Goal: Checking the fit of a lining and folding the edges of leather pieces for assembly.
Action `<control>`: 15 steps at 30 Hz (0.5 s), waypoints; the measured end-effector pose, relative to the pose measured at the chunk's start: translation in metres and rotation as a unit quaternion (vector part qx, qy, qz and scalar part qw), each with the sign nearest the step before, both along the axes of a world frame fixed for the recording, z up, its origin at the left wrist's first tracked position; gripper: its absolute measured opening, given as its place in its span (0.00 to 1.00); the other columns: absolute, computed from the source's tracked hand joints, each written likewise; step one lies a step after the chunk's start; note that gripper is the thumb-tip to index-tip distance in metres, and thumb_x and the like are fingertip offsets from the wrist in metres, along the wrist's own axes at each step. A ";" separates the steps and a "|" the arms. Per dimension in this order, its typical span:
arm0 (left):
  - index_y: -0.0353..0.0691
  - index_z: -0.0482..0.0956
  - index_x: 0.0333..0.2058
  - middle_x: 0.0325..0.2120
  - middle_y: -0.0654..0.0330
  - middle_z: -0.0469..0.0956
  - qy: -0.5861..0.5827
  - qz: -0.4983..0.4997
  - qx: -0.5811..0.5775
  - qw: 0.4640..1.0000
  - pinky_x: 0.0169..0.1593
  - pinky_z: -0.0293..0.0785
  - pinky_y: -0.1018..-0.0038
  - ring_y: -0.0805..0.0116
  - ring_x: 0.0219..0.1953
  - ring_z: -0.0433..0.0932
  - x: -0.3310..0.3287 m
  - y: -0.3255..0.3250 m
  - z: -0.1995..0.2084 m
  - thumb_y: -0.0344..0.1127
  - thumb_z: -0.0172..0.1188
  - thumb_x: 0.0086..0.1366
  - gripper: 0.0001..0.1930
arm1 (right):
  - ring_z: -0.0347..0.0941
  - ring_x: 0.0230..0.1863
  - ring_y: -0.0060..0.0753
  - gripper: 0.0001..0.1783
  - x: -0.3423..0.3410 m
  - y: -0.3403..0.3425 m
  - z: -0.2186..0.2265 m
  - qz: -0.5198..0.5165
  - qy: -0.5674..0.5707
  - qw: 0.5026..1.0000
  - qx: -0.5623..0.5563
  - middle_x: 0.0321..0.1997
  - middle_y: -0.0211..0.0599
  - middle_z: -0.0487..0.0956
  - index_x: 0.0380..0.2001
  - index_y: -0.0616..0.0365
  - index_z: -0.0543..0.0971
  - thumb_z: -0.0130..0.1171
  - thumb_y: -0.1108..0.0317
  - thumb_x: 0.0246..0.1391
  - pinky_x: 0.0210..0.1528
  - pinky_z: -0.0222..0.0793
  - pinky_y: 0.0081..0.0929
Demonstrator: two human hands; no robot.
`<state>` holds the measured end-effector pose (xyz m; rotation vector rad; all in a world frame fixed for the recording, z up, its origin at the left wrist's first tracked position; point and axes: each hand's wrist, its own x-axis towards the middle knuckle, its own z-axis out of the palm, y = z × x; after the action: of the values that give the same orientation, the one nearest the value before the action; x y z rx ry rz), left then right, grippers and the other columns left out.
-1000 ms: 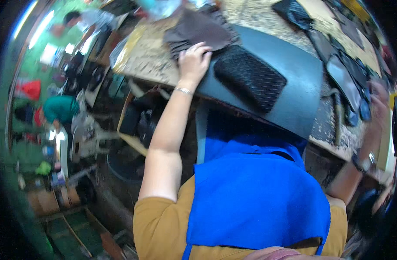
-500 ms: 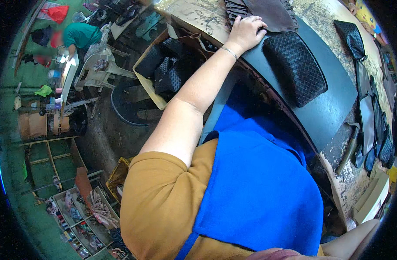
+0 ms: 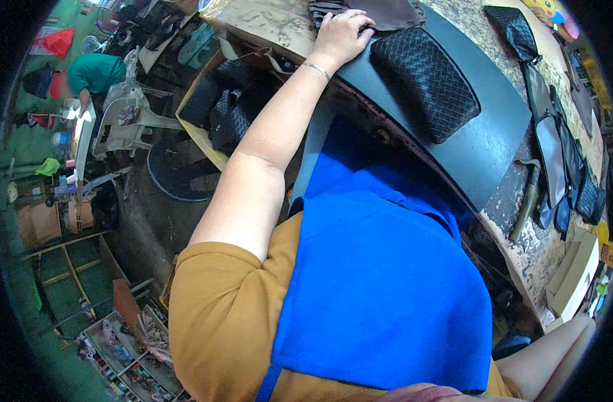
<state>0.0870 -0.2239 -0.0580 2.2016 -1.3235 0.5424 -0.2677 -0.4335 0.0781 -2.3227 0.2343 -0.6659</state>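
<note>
My left hand (image 3: pixel 343 37) rests at the near left edge of the workbench, palm down, fingers loosely spread. Its fingers lie against a stack of dark brown leather pieces (image 3: pixel 397 15), and I see nothing held in it. Close to the right of the hand, a black woven-pattern pouch (image 3: pixel 427 84) lies on a smooth dark sheet (image 3: pixel 501 127) that covers the bench edge. Of my right arm, only a bent part (image 3: pixel 548 352) shows at the lower right; the right hand is out of view.
A hammer-like tool (image 3: pixel 529 204) and several black pouches lie farther right on the worn bench (image 3: pixel 521 251). Left of the bench stand an open carton (image 3: pixel 200 146) of black woven pieces, a round stool (image 3: pixel 179 177) and a white plastic chair (image 3: pixel 115 127). A person in green (image 3: pixel 95 74) works beyond.
The view has shifted, so the bench and most things appear farther left and higher. My left hand keeps its place beside the leather pieces, and the pouch stays on the sheet.
</note>
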 end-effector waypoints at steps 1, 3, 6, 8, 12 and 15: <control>0.53 0.82 0.41 0.49 0.64 0.78 -0.002 -0.005 -0.002 1.000 0.58 0.65 0.61 0.63 0.52 0.75 0.001 0.000 0.000 0.46 0.58 0.62 0.11 | 0.67 0.60 0.33 0.20 0.003 0.002 -0.002 0.001 0.003 1.000 0.006 0.58 0.43 0.72 0.54 0.63 0.72 0.43 0.63 0.66 0.63 0.60 0.28; 0.53 0.82 0.41 0.48 0.63 0.78 -0.007 -0.009 -0.008 1.000 0.57 0.66 0.61 0.63 0.51 0.76 0.002 -0.002 -0.001 0.46 0.58 0.61 0.11 | 0.67 0.60 0.33 0.20 0.009 0.005 -0.006 0.003 0.007 1.000 0.016 0.58 0.43 0.72 0.54 0.62 0.72 0.43 0.62 0.66 0.63 0.60 0.28; 0.53 0.81 0.41 0.49 0.64 0.78 0.005 -0.004 0.004 1.000 0.57 0.66 0.60 0.63 0.51 0.75 -0.002 0.002 -0.004 0.46 0.58 0.61 0.11 | 0.67 0.60 0.33 0.20 0.018 0.007 -0.011 0.006 0.014 0.999 0.029 0.58 0.43 0.72 0.54 0.62 0.72 0.44 0.62 0.66 0.62 0.60 0.28; 0.49 0.82 0.39 0.47 0.63 0.79 -0.028 0.000 0.004 1.000 0.55 0.68 0.63 0.62 0.50 0.76 0.001 0.003 0.004 0.45 0.60 0.61 0.11 | 0.67 0.60 0.33 0.20 0.021 0.009 -0.015 0.007 0.023 0.999 0.040 0.58 0.43 0.72 0.55 0.62 0.72 0.44 0.62 0.66 0.62 0.60 0.28; 0.44 0.82 0.35 0.44 0.56 0.79 0.066 -0.034 -0.043 0.996 0.52 0.68 0.61 0.57 0.48 0.77 -0.007 0.001 0.012 0.39 0.58 0.61 0.09 | 0.67 0.60 0.33 0.20 0.031 0.012 -0.018 -0.001 0.032 0.998 0.053 0.58 0.43 0.72 0.55 0.62 0.72 0.44 0.61 0.66 0.62 0.60 0.28; 0.43 0.82 0.34 0.44 0.58 0.80 0.081 -0.041 -0.137 0.986 0.50 0.72 0.65 0.57 0.45 0.78 0.003 0.005 0.018 0.41 0.61 0.60 0.10 | 0.67 0.60 0.33 0.21 0.039 0.016 -0.014 -0.007 0.032 0.998 0.057 0.58 0.43 0.72 0.55 0.62 0.72 0.44 0.61 0.66 0.62 0.60 0.28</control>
<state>0.0903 -0.2191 -0.0401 1.9162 -1.1733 0.4709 -0.2291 -0.4175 0.0641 -2.2362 0.3096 -0.5702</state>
